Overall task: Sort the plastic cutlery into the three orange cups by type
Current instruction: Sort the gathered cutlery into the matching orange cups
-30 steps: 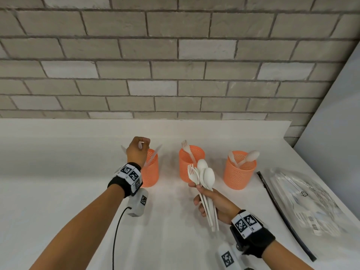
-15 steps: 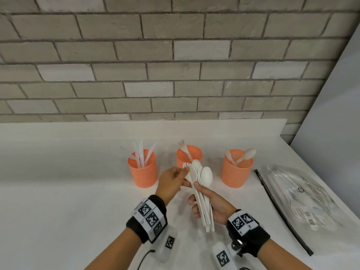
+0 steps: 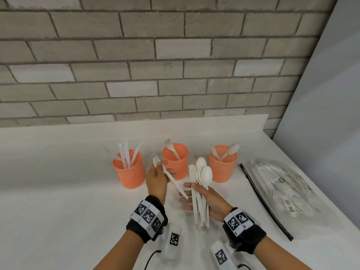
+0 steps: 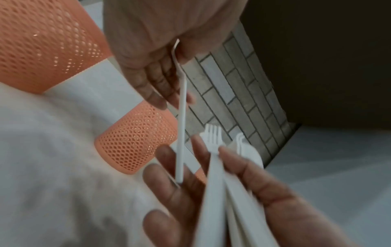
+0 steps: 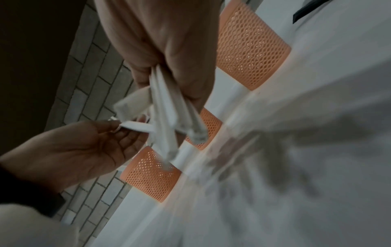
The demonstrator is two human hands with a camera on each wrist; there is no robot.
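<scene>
Three orange mesh cups stand in a row on the white counter: the left cup (image 3: 129, 171) holds knives, the middle cup (image 3: 175, 160) a fork, the right cup (image 3: 223, 164) spoons. My left hand (image 3: 156, 179) pinches a single white fork (image 3: 171, 178) near its head, in front of the middle cup; the left wrist view shows that fork (image 4: 181, 117) edge-on. My right hand (image 3: 206, 199) grips a bundle of white forks and spoons (image 3: 200, 190) by the handles, heads up, just right of the single fork. The bundle (image 5: 169, 108) appears blurred in the right wrist view.
A clear plastic bag (image 3: 282, 186) with more cutlery lies at the right, a black strip (image 3: 265, 199) along its near side. A grey brick wall (image 3: 155, 65) rises behind the counter (image 3: 58, 201), and a pale panel (image 3: 331, 114) stands at the right.
My left hand left the knife cup, came across to the bundle and has drawn one fork out of it to the left. My right hand has kept holding the bundle in place.
</scene>
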